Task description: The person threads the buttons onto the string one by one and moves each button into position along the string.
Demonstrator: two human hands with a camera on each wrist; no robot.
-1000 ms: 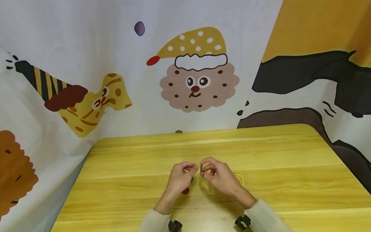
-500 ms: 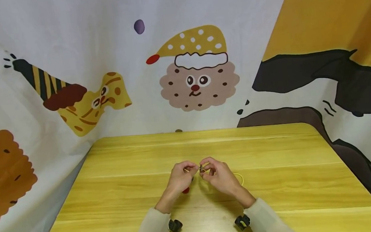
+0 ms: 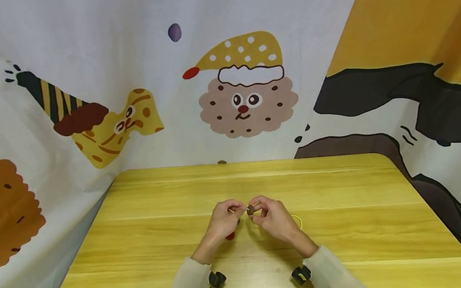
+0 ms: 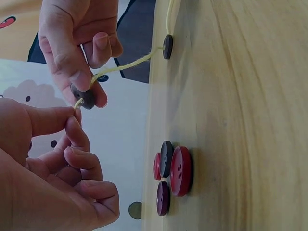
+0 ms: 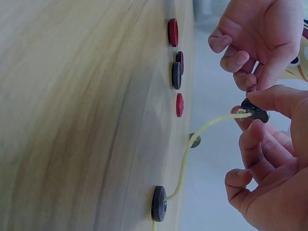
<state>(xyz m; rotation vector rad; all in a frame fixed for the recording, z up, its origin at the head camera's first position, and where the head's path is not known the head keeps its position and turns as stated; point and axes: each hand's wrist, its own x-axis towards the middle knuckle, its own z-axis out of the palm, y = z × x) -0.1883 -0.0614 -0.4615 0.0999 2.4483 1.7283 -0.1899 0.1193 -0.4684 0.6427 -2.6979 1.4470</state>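
Observation:
My right hand (image 3: 273, 219) pinches a dark button (image 4: 88, 97) between thumb and finger. A pale yellow string (image 4: 120, 67) passes through that button, and my left hand (image 3: 221, 221) pinches the short end coming out of it. Both hands are close together above the table. Further along the string, a second dark button (image 5: 159, 203) is threaded and stands near the tabletop. Loose buttons lie nearest my left hand: a large red button (image 4: 181, 172), a black button (image 4: 166, 159), a small red button (image 4: 157, 166) and a dark purple button (image 4: 163, 198).
The wooden table (image 3: 162, 259) fills the lower part of the head view. Behind it hangs a white cloth (image 3: 143, 42) printed with cartoon biscuits. Beyond my right wrist a loop of the yellow string (image 3: 300, 221) shows on the table.
In the head view the pinched button has turned from nearly edge-on to show more of its face. Both hands stay almost in place.

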